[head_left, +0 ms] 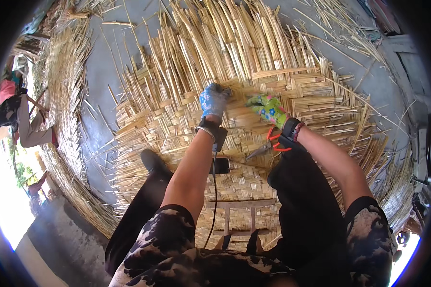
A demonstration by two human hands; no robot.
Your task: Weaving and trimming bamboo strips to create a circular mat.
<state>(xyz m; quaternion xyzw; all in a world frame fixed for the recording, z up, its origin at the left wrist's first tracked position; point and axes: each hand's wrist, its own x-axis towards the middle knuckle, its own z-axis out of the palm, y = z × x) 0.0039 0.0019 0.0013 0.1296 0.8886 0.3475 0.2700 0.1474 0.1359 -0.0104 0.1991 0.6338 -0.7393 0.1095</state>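
A large mat of split reed strips [177,122] spreads under me, woven in the middle and near part, with loose reed ends fanning out at the far side. My left hand [214,100], in a blue flowered glove, is closed on a reed strip at the weave's far part. Just to its right is my right hand [269,107], in a green flowered glove, low over the mat. Motion smears its fingertips, so their grip is unclear. Blurred pale reed lies between both hands. Shears [259,151] with orange handles lie by my right knee.
A phone [221,166] lies on the mat between my legs, near a low wooden stool [239,204]. A black cable [214,201] hangs from my left wrist. Reed bundles [64,95] line the left side; loose stalks [342,28] lie far right. Another person [26,115] is at far left.
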